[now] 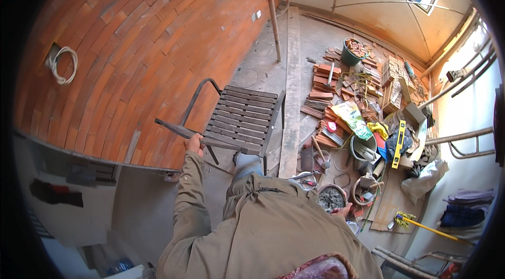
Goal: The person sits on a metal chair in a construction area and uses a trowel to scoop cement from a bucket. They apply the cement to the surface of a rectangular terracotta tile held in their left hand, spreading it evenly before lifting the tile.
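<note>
A dark slatted chair point(243, 112) stands beside the brick-clad wall, its frame dusty. My left hand point(194, 145) is closed around the chair's near wooden bar, my arm stretched forward to it. To my right, a round bucket of wet grey mortar point(331, 198) sits close against my body. My right hand point(344, 210) grips its rim, the fingers partly hidden by the bucket and my jacket. A second bucket holding tools point(367, 190) is just right of the mortar. Beyond it lies a hammer point(320, 152) with a wooden handle.
Stacked orange brick tiles point(323, 80) and a green bucket of brick pieces point(355, 51) spread along the far right. A yellow spirit level point(399, 145) leans among bags. A long plank point(291, 95) runs along the floor. Scaffold poles point(271, 13) rise near the wall; a yellow-handled brush point(404, 219) lies at right.
</note>
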The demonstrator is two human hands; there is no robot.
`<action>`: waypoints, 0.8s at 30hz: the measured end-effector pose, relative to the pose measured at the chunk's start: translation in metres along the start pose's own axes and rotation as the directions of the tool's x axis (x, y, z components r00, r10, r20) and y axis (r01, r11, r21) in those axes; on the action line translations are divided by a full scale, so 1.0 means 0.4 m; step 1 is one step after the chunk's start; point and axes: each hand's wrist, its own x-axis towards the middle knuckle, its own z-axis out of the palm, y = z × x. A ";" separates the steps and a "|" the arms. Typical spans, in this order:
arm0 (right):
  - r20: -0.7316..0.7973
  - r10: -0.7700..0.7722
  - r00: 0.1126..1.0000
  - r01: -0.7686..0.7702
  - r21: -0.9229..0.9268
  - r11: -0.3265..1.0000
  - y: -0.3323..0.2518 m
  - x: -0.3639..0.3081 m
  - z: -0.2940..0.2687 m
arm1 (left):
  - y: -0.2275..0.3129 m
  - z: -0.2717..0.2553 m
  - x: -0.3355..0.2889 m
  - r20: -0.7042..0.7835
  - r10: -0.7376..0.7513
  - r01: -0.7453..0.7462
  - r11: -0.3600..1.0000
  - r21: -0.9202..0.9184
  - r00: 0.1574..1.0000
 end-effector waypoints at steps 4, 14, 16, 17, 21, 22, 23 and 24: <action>-0.067 -0.024 0.997 0.027 0.049 0.998 0.022 -0.043 -0.010 | 0.017 0.065 0.083 -0.038 -0.038 0.038 0.999 0.001 0.999; -0.175 0.049 0.983 -0.011 0.210 0.978 0.074 -0.117 -0.089 | -0.013 0.154 0.337 0.122 -0.093 0.099 0.994 -0.045 0.988; -0.209 0.049 0.977 -0.001 0.222 0.975 0.109 -0.156 -0.085 | 0.001 0.172 0.343 0.116 -0.073 0.078 0.996 -0.040 0.991; -0.224 0.047 0.974 0.006 0.232 0.973 0.124 -0.161 -0.090 | 0.001 0.184 0.354 0.115 -0.066 0.073 0.995 -0.063 0.991; -0.264 0.011 0.964 0.055 0.244 0.968 0.177 -0.182 -0.111 | 0.001 0.231 0.356 0.092 -0.058 0.063 0.997 -0.051 0.994; -0.240 0.004 0.971 0.063 0.268 0.961 0.175 -0.187 -0.123 | 0.000 0.240 0.344 0.108 -0.054 0.059 0.997 -0.041 0.993; -0.236 0.004 0.972 0.062 0.273 0.960 0.183 -0.200 -0.123 | 0.011 0.243 0.322 0.121 -0.046 0.050 0.998 -0.026 0.992; -0.231 0.004 0.973 0.061 0.276 0.959 0.190 -0.210 -0.120 | 0.015 0.241 0.311 0.133 -0.038 0.040 0.999 -0.012 0.990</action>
